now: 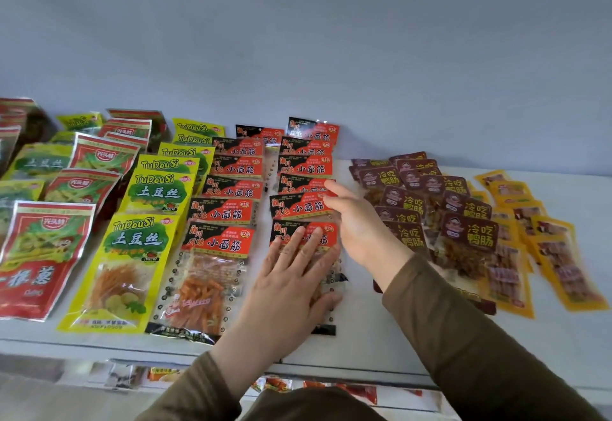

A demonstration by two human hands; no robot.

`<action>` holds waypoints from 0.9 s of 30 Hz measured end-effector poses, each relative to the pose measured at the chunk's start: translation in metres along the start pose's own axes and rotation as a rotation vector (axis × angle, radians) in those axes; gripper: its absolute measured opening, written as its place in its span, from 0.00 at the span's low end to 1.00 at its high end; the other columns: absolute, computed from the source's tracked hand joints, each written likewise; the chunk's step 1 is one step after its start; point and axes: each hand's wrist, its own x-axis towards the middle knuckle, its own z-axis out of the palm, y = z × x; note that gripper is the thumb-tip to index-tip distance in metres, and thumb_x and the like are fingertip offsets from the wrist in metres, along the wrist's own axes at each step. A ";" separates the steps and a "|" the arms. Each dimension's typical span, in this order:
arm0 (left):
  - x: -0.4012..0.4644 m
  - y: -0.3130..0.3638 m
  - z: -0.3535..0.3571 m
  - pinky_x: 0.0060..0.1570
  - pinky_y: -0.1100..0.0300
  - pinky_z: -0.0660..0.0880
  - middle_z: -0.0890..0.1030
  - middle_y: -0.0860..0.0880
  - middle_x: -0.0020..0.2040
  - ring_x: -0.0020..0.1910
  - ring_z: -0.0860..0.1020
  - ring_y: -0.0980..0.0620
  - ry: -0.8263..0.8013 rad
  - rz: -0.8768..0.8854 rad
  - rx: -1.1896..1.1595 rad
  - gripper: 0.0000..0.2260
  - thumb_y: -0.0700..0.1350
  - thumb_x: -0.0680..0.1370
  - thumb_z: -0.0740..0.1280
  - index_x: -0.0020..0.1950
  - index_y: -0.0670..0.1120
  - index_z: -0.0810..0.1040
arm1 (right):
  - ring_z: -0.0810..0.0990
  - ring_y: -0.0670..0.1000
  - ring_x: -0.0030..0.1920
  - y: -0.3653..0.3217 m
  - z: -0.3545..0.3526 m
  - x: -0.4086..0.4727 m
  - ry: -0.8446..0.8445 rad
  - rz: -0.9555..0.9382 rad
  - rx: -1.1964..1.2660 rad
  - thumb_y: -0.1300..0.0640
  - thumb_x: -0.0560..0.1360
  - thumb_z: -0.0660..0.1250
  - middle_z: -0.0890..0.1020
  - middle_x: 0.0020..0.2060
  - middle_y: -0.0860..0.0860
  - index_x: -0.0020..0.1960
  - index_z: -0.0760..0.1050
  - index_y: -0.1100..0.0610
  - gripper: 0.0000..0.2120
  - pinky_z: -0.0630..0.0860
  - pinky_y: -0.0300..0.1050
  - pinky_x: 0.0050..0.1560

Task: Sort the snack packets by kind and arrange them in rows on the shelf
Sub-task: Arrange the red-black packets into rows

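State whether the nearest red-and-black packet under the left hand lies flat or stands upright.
Flat: the red-and-black packet lies face-up on the shelf, the left hand pressing it.

Head view, looking down over a shelf
One camera faces forward and down, close above the shelf's (364, 347) front edge, toward the back wall (298, 39).

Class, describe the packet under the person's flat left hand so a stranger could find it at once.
On the white shelf, find the two rows of red-and-black packets in the middle. Take the right row's nearest packet. Alone among them, it lies under the left hand.

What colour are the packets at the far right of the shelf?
Orange-yellow packets, seen in the head view.
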 end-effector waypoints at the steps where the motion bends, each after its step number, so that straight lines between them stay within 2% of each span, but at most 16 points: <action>1: 0.000 0.000 0.000 0.80 0.44 0.39 0.40 0.54 0.83 0.81 0.33 0.50 0.003 -0.005 0.000 0.31 0.69 0.81 0.36 0.83 0.62 0.44 | 0.81 0.50 0.59 0.000 0.000 0.001 -0.005 -0.002 -0.014 0.64 0.81 0.62 0.80 0.62 0.50 0.75 0.69 0.53 0.22 0.79 0.50 0.58; 3: 0.001 -0.001 -0.003 0.80 0.43 0.40 0.39 0.53 0.83 0.81 0.33 0.50 0.022 -0.006 0.014 0.30 0.69 0.81 0.38 0.83 0.62 0.45 | 0.81 0.48 0.57 -0.008 -0.001 0.002 -0.008 -0.039 -0.064 0.62 0.82 0.63 0.79 0.59 0.46 0.73 0.69 0.51 0.21 0.79 0.46 0.53; 5: 0.004 0.000 -0.006 0.80 0.41 0.41 0.40 0.53 0.84 0.81 0.34 0.50 0.051 0.005 0.025 0.30 0.69 0.81 0.39 0.83 0.62 0.47 | 0.77 0.38 0.47 -0.024 -0.003 0.008 0.022 -0.085 -0.105 0.61 0.83 0.62 0.75 0.53 0.39 0.74 0.66 0.49 0.21 0.73 0.34 0.40; 6: 0.006 0.001 -0.007 0.80 0.41 0.41 0.41 0.53 0.84 0.81 0.34 0.50 0.061 0.015 0.023 0.30 0.69 0.82 0.40 0.82 0.63 0.48 | 0.74 0.35 0.42 -0.032 -0.005 0.014 0.045 -0.105 -0.112 0.60 0.83 0.61 0.73 0.51 0.39 0.77 0.62 0.49 0.24 0.70 0.31 0.35; 8: 0.011 0.003 -0.007 0.79 0.39 0.40 0.42 0.53 0.84 0.81 0.35 0.49 0.057 0.031 0.012 0.28 0.68 0.82 0.43 0.82 0.63 0.50 | 0.73 0.35 0.37 -0.046 -0.004 0.028 0.063 -0.115 -0.104 0.59 0.84 0.61 0.74 0.47 0.40 0.78 0.60 0.49 0.25 0.69 0.32 0.32; 10: 0.014 0.004 -0.005 0.79 0.38 0.38 0.41 0.53 0.84 0.81 0.33 0.49 0.023 0.032 0.011 0.27 0.68 0.83 0.44 0.82 0.65 0.47 | 0.77 0.39 0.41 -0.053 0.002 0.040 0.049 -0.096 -0.087 0.58 0.84 0.61 0.79 0.46 0.44 0.75 0.64 0.49 0.21 0.71 0.39 0.37; 13: 0.016 0.002 -0.001 0.78 0.39 0.37 0.39 0.54 0.83 0.80 0.32 0.49 -0.014 0.023 0.021 0.27 0.68 0.83 0.43 0.81 0.66 0.44 | 0.83 0.51 0.51 -0.051 0.010 0.057 0.028 -0.082 -0.074 0.57 0.83 0.63 0.82 0.54 0.51 0.70 0.68 0.48 0.17 0.78 0.49 0.44; 14: 0.016 0.002 0.000 0.78 0.39 0.37 0.40 0.54 0.84 0.81 0.32 0.49 -0.011 0.020 0.017 0.27 0.68 0.82 0.42 0.82 0.66 0.45 | 0.82 0.54 0.55 -0.048 0.010 0.064 0.032 -0.080 -0.080 0.55 0.82 0.64 0.81 0.59 0.52 0.71 0.67 0.46 0.19 0.80 0.54 0.50; 16: 0.017 0.000 0.000 0.78 0.39 0.38 0.41 0.54 0.84 0.81 0.33 0.50 -0.015 0.013 0.016 0.28 0.69 0.82 0.42 0.82 0.65 0.46 | 0.78 0.58 0.63 -0.043 0.010 0.074 0.022 -0.064 -0.089 0.53 0.79 0.66 0.75 0.68 0.53 0.77 0.61 0.42 0.29 0.77 0.63 0.61; 20: 0.018 -0.002 0.000 0.78 0.39 0.39 0.41 0.54 0.84 0.81 0.33 0.51 -0.013 0.003 0.023 0.28 0.69 0.81 0.41 0.82 0.65 0.47 | 0.74 0.59 0.68 -0.040 0.011 0.078 -0.009 -0.064 -0.107 0.52 0.78 0.66 0.71 0.73 0.53 0.79 0.57 0.40 0.33 0.73 0.66 0.66; 22: 0.018 -0.003 0.000 0.79 0.40 0.38 0.40 0.55 0.84 0.81 0.32 0.51 -0.014 0.005 0.015 0.28 0.69 0.82 0.41 0.82 0.66 0.46 | 0.76 0.58 0.67 -0.043 0.010 0.073 -0.009 -0.084 -0.128 0.54 0.79 0.66 0.73 0.71 0.53 0.78 0.59 0.42 0.31 0.75 0.62 0.64; 24: 0.018 -0.004 -0.001 0.79 0.40 0.38 0.39 0.55 0.83 0.80 0.31 0.51 -0.021 0.010 0.006 0.28 0.69 0.82 0.41 0.81 0.66 0.45 | 0.81 0.52 0.58 -0.049 0.008 0.062 -0.008 -0.114 -0.128 0.57 0.81 0.64 0.80 0.63 0.52 0.73 0.67 0.46 0.21 0.79 0.51 0.52; 25: 0.018 -0.004 -0.002 0.79 0.40 0.38 0.39 0.55 0.83 0.80 0.31 0.51 -0.023 0.012 -0.004 0.28 0.69 0.81 0.40 0.81 0.66 0.45 | 0.82 0.48 0.52 -0.052 0.006 0.056 -0.012 -0.123 -0.120 0.58 0.82 0.62 0.81 0.57 0.50 0.68 0.70 0.47 0.16 0.78 0.44 0.45; 27: 0.018 -0.003 -0.005 0.79 0.39 0.38 0.38 0.55 0.83 0.80 0.31 0.50 -0.029 0.017 -0.014 0.29 0.69 0.80 0.40 0.82 0.66 0.46 | 0.78 0.40 0.44 -0.055 0.000 0.049 0.010 -0.149 -0.138 0.59 0.84 0.61 0.79 0.48 0.44 0.62 0.68 0.46 0.11 0.72 0.37 0.39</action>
